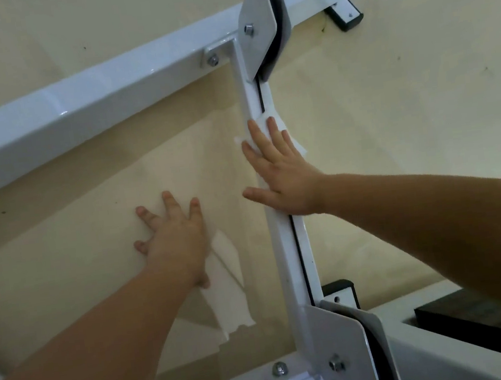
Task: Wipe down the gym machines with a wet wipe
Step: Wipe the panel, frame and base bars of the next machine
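The right hand (282, 176) lies open and flat, fingers spread, on a white painted steel upright bar (288, 248) of the gym machine, pressing a thin white wet wipe (266, 124) against the metal; the wipe shows under and past the fingertips, toward 12 o'clock from the palm, with a loose edge trailing off toward 3 o'clock. The left hand (172, 234) is also open, fingers splayed, laid flat on a clear transparent panel (224, 167) that fills the space at 9 o'clock of the upright bar, and a second piece of white tissue-like sheet (225, 281) hangs from under that palm toward 6 o'clock. Whether this sheet is another wipe cannot be told. At 12 o'clock the upright bar meets a long white square-section steel beam (75, 107) that runs slantwise across the view, with a pair of grey flat metal plates (257, 28) bolted over the joint. At 6 o'clock a similar grey bracket plate (341, 346) with bolts sits at the foot of the bar. Behind everything is a cream-coloured wall (404, 92).
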A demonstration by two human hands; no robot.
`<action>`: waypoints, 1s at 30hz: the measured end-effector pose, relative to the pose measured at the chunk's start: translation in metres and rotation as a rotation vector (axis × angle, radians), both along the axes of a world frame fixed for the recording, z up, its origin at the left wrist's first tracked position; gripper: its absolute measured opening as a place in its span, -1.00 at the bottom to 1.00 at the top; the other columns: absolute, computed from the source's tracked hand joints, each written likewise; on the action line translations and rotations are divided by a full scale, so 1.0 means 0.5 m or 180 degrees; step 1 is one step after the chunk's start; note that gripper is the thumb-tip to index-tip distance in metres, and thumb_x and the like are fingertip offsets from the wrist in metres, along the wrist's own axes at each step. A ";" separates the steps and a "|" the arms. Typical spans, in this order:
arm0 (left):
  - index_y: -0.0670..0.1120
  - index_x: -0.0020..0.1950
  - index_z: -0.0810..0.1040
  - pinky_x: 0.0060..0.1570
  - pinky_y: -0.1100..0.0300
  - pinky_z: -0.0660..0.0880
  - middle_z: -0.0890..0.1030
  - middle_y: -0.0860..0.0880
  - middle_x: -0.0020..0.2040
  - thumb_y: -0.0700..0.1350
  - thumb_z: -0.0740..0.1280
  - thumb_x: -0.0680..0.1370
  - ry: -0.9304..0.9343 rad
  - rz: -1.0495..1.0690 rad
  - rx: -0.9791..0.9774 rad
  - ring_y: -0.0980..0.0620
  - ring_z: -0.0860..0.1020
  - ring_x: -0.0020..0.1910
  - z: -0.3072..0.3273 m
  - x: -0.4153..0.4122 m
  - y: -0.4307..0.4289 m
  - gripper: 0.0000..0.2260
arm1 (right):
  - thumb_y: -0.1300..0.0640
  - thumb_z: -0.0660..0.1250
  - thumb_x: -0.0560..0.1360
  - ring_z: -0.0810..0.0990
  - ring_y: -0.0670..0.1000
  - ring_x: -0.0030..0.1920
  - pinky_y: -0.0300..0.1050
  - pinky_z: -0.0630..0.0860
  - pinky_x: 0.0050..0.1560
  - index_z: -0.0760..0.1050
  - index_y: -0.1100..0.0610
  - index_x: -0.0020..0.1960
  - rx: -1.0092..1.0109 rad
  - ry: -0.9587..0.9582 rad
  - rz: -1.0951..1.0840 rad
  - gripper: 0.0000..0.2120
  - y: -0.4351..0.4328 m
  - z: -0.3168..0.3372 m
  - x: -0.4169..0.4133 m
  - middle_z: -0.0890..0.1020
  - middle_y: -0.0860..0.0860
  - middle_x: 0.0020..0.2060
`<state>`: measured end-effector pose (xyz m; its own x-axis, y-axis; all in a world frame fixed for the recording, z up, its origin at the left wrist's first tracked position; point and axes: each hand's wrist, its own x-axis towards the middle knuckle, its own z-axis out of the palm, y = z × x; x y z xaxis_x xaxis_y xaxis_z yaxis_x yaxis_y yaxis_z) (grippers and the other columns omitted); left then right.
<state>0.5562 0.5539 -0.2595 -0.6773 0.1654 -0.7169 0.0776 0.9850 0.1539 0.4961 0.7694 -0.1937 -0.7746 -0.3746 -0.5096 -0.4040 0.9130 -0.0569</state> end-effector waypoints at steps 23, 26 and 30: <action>0.09 0.59 -0.35 0.29 -0.47 0.34 -0.46 -0.16 0.53 0.16 0.68 0.18 -0.0040 -0.0002 -0.0039 -0.54 -0.25 0.50 0.000 0.005 0.002 0.38 | -0.45 -0.11 0.56 -0.34 0.24 0.60 0.23 -0.21 0.59 -0.14 0.22 0.66 -0.0643 0.0122 0.0804 -0.06 0.102 -0.030 0.033 -0.21 0.17 0.64; 0.09 0.60 -0.34 0.29 -0.45 0.34 -0.46 -0.16 0.54 0.16 0.69 0.16 -0.0044 0.0014 -0.0073 -0.54 -0.24 0.50 0.005 0.005 0.004 0.39 | -0.54 -0.18 0.49 -0.37 0.18 0.60 0.18 -0.25 0.60 -0.15 0.17 0.66 -0.0696 0.0093 0.0175 0.01 0.057 -0.017 -0.071 -0.24 0.11 0.64; 0.10 0.60 -0.32 0.30 -0.46 0.34 -0.45 -0.14 0.55 0.15 0.69 0.16 -0.0047 0.0030 -0.0055 -0.52 -0.25 0.51 0.008 0.007 0.002 0.38 | -0.54 -0.15 0.48 -0.35 0.24 0.60 0.27 -0.17 0.60 -0.10 0.19 0.66 -0.0596 0.0229 0.0106 0.02 0.046 -0.026 -0.093 -0.24 0.15 0.64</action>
<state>0.5597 0.5551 -0.2555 -0.6680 0.1467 -0.7296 0.0662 0.9882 0.1381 0.4494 0.7923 -0.2069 -0.7921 -0.4836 -0.3725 -0.4429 0.8752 -0.1944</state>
